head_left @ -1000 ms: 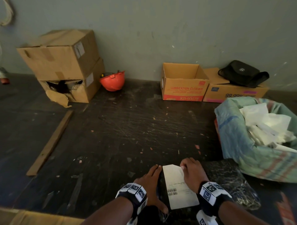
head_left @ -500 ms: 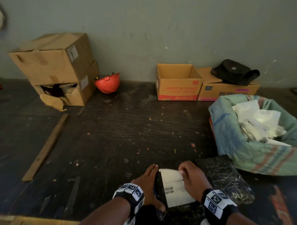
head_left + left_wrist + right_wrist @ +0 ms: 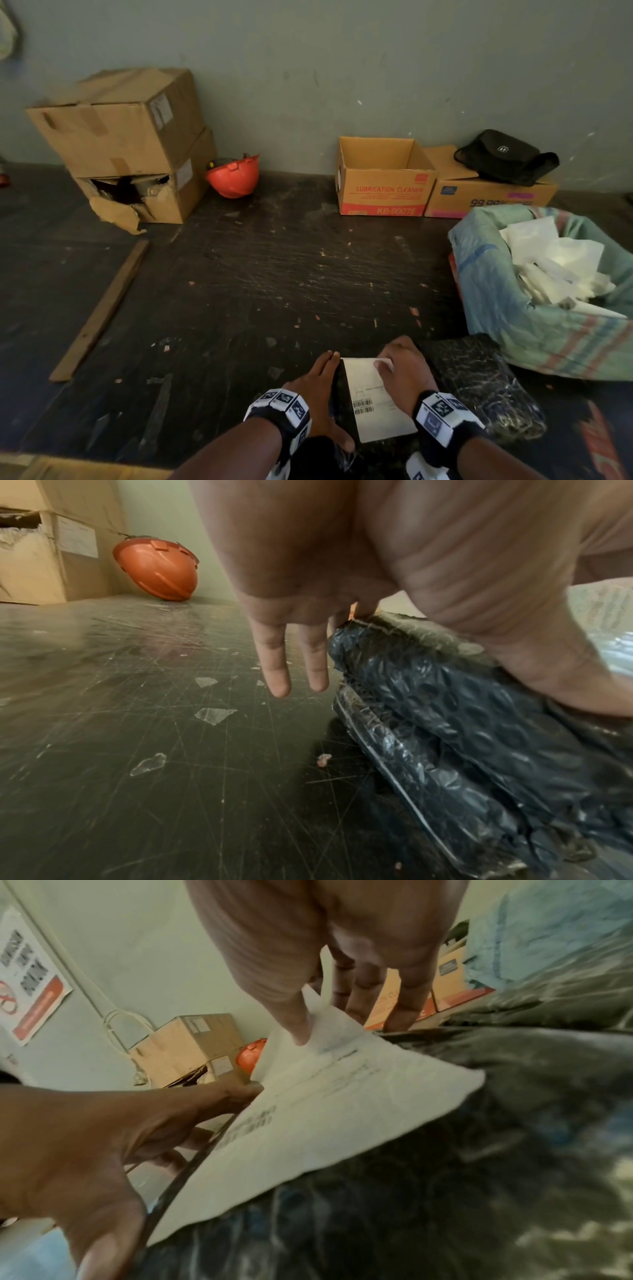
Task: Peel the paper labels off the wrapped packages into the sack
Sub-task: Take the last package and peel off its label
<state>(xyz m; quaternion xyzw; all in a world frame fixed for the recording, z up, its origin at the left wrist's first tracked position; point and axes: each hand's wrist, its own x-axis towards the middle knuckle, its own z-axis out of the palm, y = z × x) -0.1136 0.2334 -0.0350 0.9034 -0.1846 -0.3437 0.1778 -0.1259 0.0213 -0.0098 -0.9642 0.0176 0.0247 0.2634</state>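
- Package [image 3: 346, 411]: I logged it at the near edge of the floor [image 3: 274, 291], between both wrists; black bubble wrap, dimpled and glossy, with folded seams along its left side.
- Paper label [image 3: 373, 401]: white rectangle with printed barcodes, lying on the package top; its far right corner was lifted and curled back, the rest flat.
- Right hand [image 3: 404, 373]: its grip pinched that raised corner, thumb on the printed face and fingers behind.
- Left hand [image 3: 318, 394]: grip spread, fingers straight; the palm bore on the package's left edge, two fingers hanging past it above the floor.
- Second package [image 3: 486, 387]: same black wrap, just right of the first, its far end near the sack.
- Sack [image 3: 496, 291]: woven plastic, pale green with red and blue stripes, mouth rolled open, holding crumpled white sheets [image 3: 555, 267]; it stood to my right.
- Open room: a wide stretch of dark, scratched floor with small scraps ran ahead to the wall.
- Wall edge: stacked cardboard boxes [image 3: 126, 137], the lower one torn; an orange hard hat [image 3: 233, 178]; an open carton [image 3: 383, 178]; a flat carton with a black bag [image 3: 507, 157] on it.
- Wooden slat [image 3: 102, 308]: lying diagonally at left.
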